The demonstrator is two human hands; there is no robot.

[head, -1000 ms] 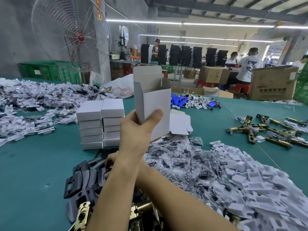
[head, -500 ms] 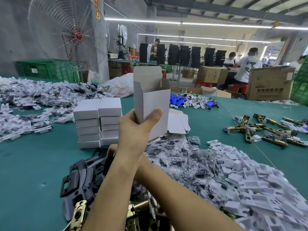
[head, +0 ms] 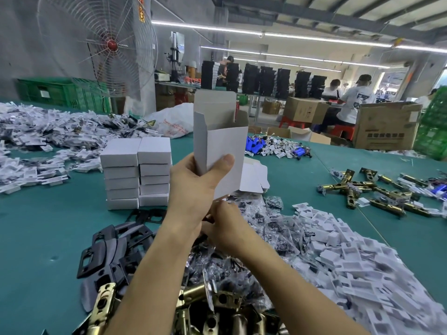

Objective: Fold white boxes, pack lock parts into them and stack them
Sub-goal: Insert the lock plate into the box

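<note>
My left hand [head: 193,189] grips an upright white box [head: 225,141] by its lower part, thumb across the front; its top flaps stand open. My right hand [head: 227,228] is just under the box, fingertips at its bottom edge and partly hidden behind my left wrist, so its hold is unclear. Two stacks of closed white boxes [head: 135,172] stand to the left. Black lock plates [head: 108,247] lie at lower left, brass latches [head: 217,305] at the bottom, and small bagged parts [head: 273,228] in the middle.
A heap of white plastic inserts [head: 362,269] fills the right. Flat box blanks [head: 254,177] lie behind the held box. More brass latches [head: 375,192] and blue parts [head: 256,146] lie further off. White pieces [head: 36,141] cover the far left. People work beyond the green table [head: 48,226].
My right hand has come out from behind my left forearm, away from the black plates, and risen to the box's bottom edge. The box stays upright in my left hand.
</note>
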